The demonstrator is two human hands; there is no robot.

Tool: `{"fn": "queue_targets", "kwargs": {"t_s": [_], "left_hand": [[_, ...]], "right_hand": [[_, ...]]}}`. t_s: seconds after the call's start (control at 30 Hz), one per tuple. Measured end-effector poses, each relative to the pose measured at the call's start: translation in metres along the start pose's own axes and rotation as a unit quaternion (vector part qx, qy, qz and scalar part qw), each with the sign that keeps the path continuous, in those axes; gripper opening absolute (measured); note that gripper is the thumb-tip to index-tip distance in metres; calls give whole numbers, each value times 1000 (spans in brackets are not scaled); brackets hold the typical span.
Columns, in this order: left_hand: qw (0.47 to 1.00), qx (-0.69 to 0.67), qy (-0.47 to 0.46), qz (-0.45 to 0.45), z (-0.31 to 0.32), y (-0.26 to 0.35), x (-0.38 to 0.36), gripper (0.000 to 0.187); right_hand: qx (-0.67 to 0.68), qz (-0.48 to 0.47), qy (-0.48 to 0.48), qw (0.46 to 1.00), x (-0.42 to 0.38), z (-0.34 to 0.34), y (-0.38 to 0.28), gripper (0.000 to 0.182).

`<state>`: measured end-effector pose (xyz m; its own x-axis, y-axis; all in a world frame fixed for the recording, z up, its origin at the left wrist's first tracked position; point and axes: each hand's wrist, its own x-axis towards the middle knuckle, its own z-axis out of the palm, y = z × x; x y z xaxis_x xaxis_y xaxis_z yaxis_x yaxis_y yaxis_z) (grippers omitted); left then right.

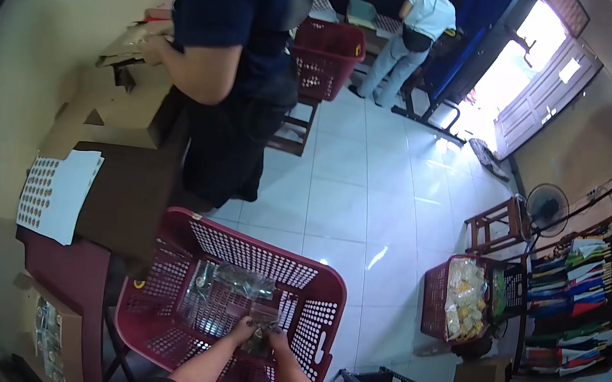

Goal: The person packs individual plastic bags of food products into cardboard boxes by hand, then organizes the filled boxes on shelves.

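Both arms reach down from the bottom of the picture into a red basket; the left hand and the right hand sit close together, just above the basket floor; between them is a small clear packet; the fingers of both hands curl in on it, the left hand on its left edge and the right hand on its right edge; the packet pokes up past the fingertips, away from the person; how tightly the fingers press is too small to tell.

Just beyond the hands, more clear bags lie in the basket, shiny and crumpled; they touch the packet or lie right next to it; which one I cannot tell.

To the left of the basket is a dark table; a white sheet with rows of small brown dots lies on its near end; brown boxes sit farther along it.

A person in a dark blue shirt stands at the table, with a hand on some brown card; behind them is a second basket on a stool; farther off, another person in a white shirt faces away; a bright open door is at the far right.
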<state>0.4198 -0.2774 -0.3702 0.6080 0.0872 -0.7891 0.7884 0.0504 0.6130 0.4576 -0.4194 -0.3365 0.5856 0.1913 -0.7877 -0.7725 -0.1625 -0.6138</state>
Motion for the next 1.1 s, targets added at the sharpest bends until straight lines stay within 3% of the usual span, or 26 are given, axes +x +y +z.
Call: {"fn": "queue_targets", "kwargs": {"t_s": [0.03,0.07,0.17,0.2,0.27,0.4,0.47,0.67,0.73,0.8,0.9,1.1], "left_hand": [[998,-34,23,50,-6,15,-7,49],[992,-68,47,97,-12,28,-16,49],[985,-66,82,137,-34,95,-70,55],[978,-99,75,166,-42,103,-81,56],[971,-69,107,200,-60,111,-99,57],[946,-188,62,257,-100,138,-183,57],[929,-221,86,285,-120,131,-219,52],[886,-277,149,340,-194,95,-336,39],[840,-280,225,406,-214,83,-375,36],[824,-265,238,440,-235,71,-407,35],[809,-253,286,446,-270,42,-467,36],[767,-302,353,444,-299,-35,-512,38]], "right_hand": [[-113,-63,4,992,2,4,-14,27],[-118,-70,0,991,3,12,-27,27],[-12,-221,39,974,-4,44,-57,24],[25,-246,-9,969,-13,51,-74,25],[-68,-245,-8,967,-56,69,-120,26],[-81,-280,-40,956,-146,124,-173,26],[7,-303,-114,946,-176,154,-170,25],[-89,-318,-268,905,-246,244,-145,38],[-136,-398,-298,857,-283,275,-143,41],[-172,-364,-302,864,-319,300,-145,46],[-183,-243,-431,850,-353,347,-127,47],[-231,-268,-501,790,-392,406,-73,47]]}}
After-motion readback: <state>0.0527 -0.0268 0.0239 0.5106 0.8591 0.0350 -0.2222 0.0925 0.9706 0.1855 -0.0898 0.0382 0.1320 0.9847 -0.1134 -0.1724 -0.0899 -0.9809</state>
